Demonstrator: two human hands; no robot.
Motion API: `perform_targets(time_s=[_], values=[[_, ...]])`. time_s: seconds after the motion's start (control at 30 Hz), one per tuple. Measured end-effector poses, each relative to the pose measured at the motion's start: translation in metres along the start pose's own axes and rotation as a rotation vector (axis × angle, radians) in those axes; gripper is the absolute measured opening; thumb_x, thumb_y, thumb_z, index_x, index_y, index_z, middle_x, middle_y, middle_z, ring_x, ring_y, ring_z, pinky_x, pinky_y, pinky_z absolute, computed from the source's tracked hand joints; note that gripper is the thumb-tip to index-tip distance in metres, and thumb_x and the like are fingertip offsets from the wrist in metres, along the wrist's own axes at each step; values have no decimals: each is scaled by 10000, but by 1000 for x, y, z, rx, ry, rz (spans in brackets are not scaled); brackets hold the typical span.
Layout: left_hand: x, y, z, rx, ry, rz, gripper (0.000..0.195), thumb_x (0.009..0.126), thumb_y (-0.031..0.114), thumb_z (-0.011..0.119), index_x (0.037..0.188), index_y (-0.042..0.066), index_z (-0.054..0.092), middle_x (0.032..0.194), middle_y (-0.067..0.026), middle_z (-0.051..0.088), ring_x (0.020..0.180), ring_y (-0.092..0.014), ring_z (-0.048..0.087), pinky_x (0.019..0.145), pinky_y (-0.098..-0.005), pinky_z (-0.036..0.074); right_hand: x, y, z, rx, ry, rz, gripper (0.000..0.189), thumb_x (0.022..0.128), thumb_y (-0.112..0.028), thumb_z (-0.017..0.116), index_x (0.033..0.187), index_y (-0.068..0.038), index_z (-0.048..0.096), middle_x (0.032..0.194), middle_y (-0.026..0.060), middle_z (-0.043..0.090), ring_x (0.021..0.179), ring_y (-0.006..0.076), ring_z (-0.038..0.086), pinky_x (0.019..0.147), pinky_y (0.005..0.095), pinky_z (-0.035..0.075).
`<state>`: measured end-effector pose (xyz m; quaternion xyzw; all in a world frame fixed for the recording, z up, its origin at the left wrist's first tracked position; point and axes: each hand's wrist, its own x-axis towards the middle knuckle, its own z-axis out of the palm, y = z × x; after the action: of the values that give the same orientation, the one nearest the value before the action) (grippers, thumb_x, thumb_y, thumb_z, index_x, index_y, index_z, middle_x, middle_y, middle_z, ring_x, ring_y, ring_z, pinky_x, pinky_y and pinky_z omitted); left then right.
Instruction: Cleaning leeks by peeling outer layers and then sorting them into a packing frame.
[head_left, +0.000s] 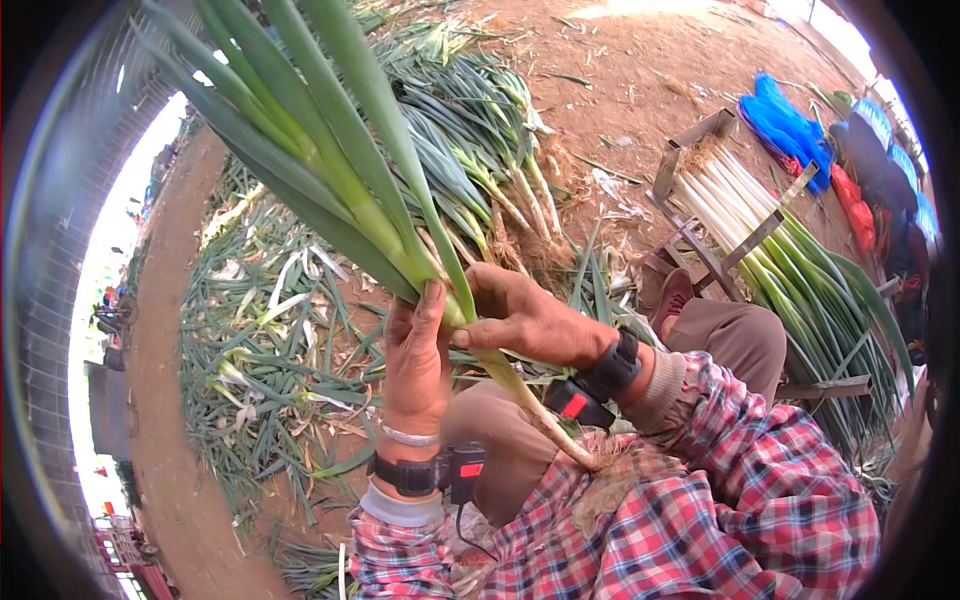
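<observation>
A large green onion (358, 214) slants across the view, its leaves fanned towards the upper left and its root end down at my lap. My left hand (415, 367) holds it where the leaves join the stalk, thumb upright along the near side. From the right, my right hand (529, 315) pinches an outer leaf at its base between thumb and fingers, close to the left thumb. Below both hands the pale stalk (541, 416) runs brown and soil-stained to the roots, which touch my plaid sleeve and clothing.
Untrimmed green onions (517, 172) lie in a pile ahead, roots towards me. Stripped leaves (277, 360) litter the ground at left. To the right, a metal rack (739, 251) holds a bundle of cleaned onions (780, 232). Beyond it lies a blue plastic sheet (784, 124).
</observation>
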<state>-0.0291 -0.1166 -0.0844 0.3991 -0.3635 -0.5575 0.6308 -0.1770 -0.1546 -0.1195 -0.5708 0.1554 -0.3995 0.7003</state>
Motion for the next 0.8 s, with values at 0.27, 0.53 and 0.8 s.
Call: perform_targets(time_s=[0.27, 0.53, 0.8], values=[[-31, 11, 21, -60, -76, 23, 340, 962, 173, 583, 1275, 49, 537, 1199, -63, 605, 1079, -163, 580, 922, -309, 474, -21, -25, 15, 24, 18, -54, 476, 784, -124, 737, 1194, 4, 533, 970, 16, 561, 926, 109, 515, 815, 253, 440], [-46, 14, 36, 6, -70, 62, 339, 960, 181, 588, 1256, 24, 536, 1178, -66, 603, 1073, -158, 571, 935, -309, 458, -32, -49, 8, -315, -57, -23, 472, 800, -167, 745, 1201, -5, 555, 1022, 20, 591, 960, 95, 510, 831, 278, 438], [-38, 11, 25, 45, 50, 135, 346, 956, 148, 577, 1260, 12, 485, 1153, -124, 618, 926, -198, 633, 799, -331, 536, -42, -35, 40, -266, 141, -138, 190, 785, -78, 638, 948, 12, 600, 758, 65, 585, 707, 134, 532, 653, 324, 449]])
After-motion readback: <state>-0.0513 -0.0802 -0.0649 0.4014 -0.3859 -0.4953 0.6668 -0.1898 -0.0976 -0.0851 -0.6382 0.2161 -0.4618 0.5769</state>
